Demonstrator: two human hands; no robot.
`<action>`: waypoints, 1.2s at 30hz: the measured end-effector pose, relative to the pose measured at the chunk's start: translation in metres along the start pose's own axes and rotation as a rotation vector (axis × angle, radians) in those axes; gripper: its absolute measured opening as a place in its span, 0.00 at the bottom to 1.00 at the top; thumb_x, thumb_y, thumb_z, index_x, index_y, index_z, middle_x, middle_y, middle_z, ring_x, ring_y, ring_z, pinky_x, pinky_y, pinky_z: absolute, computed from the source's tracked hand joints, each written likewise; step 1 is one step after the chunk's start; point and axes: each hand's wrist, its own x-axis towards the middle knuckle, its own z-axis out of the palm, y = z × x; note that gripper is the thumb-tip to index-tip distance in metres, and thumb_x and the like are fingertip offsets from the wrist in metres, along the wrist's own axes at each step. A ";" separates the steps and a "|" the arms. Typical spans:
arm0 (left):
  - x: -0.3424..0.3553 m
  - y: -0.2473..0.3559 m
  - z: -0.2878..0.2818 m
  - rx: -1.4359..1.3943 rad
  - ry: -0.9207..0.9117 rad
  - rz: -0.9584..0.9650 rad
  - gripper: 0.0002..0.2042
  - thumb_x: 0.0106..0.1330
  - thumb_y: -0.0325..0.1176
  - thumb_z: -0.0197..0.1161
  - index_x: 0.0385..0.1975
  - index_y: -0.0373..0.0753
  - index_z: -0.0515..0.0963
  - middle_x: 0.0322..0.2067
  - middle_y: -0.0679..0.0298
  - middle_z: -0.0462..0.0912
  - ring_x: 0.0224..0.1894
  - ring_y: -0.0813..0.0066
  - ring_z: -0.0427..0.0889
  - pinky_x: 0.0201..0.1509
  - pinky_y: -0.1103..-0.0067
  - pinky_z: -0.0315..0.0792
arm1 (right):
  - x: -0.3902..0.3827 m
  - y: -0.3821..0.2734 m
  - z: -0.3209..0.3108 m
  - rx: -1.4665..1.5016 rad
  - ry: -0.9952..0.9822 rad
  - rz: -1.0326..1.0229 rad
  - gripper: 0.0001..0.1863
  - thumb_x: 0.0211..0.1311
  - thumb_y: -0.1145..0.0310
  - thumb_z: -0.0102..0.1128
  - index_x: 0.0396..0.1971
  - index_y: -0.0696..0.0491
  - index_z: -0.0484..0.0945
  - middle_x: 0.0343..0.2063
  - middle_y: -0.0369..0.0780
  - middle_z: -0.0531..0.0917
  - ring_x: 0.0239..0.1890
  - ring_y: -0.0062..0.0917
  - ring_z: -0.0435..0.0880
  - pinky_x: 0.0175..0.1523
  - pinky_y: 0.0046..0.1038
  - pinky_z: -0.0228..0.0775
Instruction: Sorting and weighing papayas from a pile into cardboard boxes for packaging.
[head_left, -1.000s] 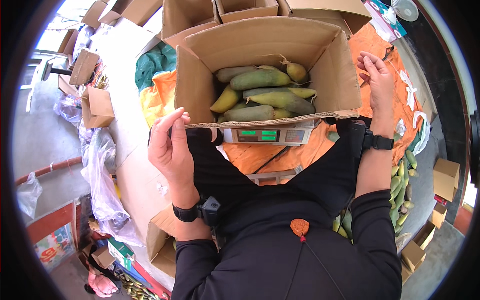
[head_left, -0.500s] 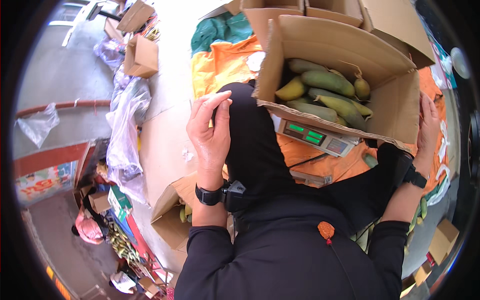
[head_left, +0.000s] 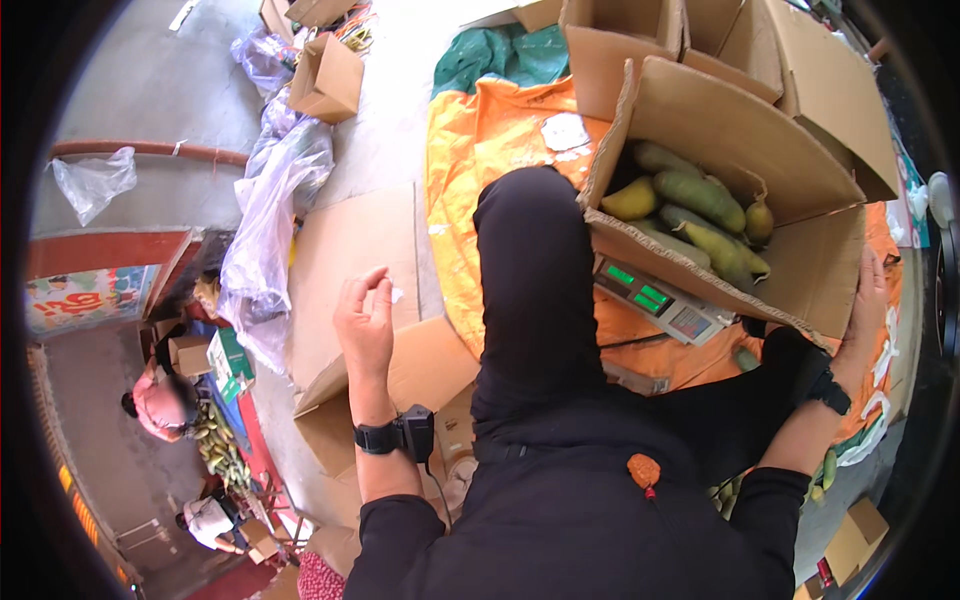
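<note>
Right of centre, a tall open cardboard box [head_left: 700,82] holds several long green and yellow-green fruits [head_left: 697,197], like thick cucumbers; their exact kind I cannot tell. It appears to rest on a digital scale [head_left: 660,300] with lit green displays. My right hand [head_left: 866,305] lies against the box's right side, fingers stretched along the cardboard. Out to the left, my left hand [head_left: 366,322] is raised over a lower open carton [head_left: 400,372], fingers loosely bent and nothing visible in them. A black strap with a small device [head_left: 395,435] sits on my left wrist.
More open cartons [head_left: 622,55] stand behind the box. An orange sheet [head_left: 490,130] spreads beneath, with my bent knee [head_left: 535,220] beside the scale. Clear plastic wrap [head_left: 265,240] lies leftward. Two people [head_left: 160,405] are far left near a produce pile [head_left: 222,448].
My left hand has moved left and down, away from my knee and the box. The view has shifted, so the box appears farther right. My right hand stays at the box's side.
</note>
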 end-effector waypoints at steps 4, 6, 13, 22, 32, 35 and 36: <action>0.010 0.025 0.023 -0.028 -0.088 0.129 0.07 0.60 0.24 0.60 0.37 0.33 0.80 0.34 0.57 0.81 0.39 0.65 0.81 0.45 0.76 0.71 | -0.013 -0.005 0.020 -0.137 0.050 -0.094 0.15 0.70 0.64 0.50 0.48 0.58 0.76 0.40 0.35 0.81 0.40 0.16 0.78 0.45 0.17 0.70; 0.025 0.051 0.037 -0.091 -0.108 0.186 0.07 0.60 0.24 0.61 0.37 0.33 0.80 0.35 0.57 0.81 0.40 0.65 0.80 0.45 0.76 0.71 | -0.016 -0.006 0.019 0.112 -0.015 0.010 0.15 0.69 0.64 0.52 0.47 0.58 0.76 0.40 0.35 0.81 0.40 0.16 0.78 0.46 0.18 0.70; 0.074 0.149 0.079 -0.190 -0.270 0.434 0.13 0.60 0.25 0.61 0.45 0.33 0.77 0.35 0.58 0.81 0.40 0.70 0.79 0.46 0.78 0.71 | -0.029 -0.035 0.034 0.061 -0.072 0.047 0.20 0.65 0.66 0.56 0.53 0.60 0.70 0.47 0.39 0.77 0.46 0.18 0.76 0.51 0.21 0.67; 0.098 0.190 0.136 0.141 -0.737 0.416 0.19 0.59 0.41 0.62 0.39 0.28 0.77 0.31 0.46 0.80 0.35 0.55 0.80 0.41 0.67 0.72 | -0.041 -0.049 0.032 -0.060 -0.231 0.006 0.34 0.58 0.64 0.63 0.61 0.62 0.62 0.54 0.42 0.73 0.55 0.24 0.72 0.59 0.25 0.62; 0.107 0.198 0.130 0.435 -0.753 0.308 0.27 0.55 0.52 0.59 0.29 0.26 0.80 0.30 0.40 0.80 0.37 0.47 0.80 0.44 0.63 0.73 | -0.053 -0.049 0.022 -0.524 -0.079 0.069 0.16 0.55 0.63 0.60 0.37 0.61 0.75 0.21 0.33 0.69 0.24 0.17 0.65 0.31 0.22 0.61; 0.111 0.202 0.128 0.421 -0.834 0.249 0.27 0.54 0.53 0.59 0.29 0.27 0.80 0.30 0.42 0.81 0.36 0.49 0.81 0.44 0.65 0.73 | -0.055 -0.062 0.023 -0.721 -0.161 0.039 0.15 0.55 0.64 0.59 0.34 0.62 0.77 0.18 0.36 0.73 0.23 0.18 0.70 0.30 0.23 0.64; 0.111 0.200 0.129 0.420 -0.830 0.243 0.27 0.54 0.53 0.59 0.29 0.27 0.80 0.30 0.42 0.81 0.36 0.49 0.81 0.44 0.65 0.73 | -0.055 -0.062 0.026 -0.722 -0.167 0.034 0.15 0.55 0.64 0.59 0.34 0.62 0.77 0.18 0.36 0.73 0.23 0.18 0.70 0.30 0.23 0.64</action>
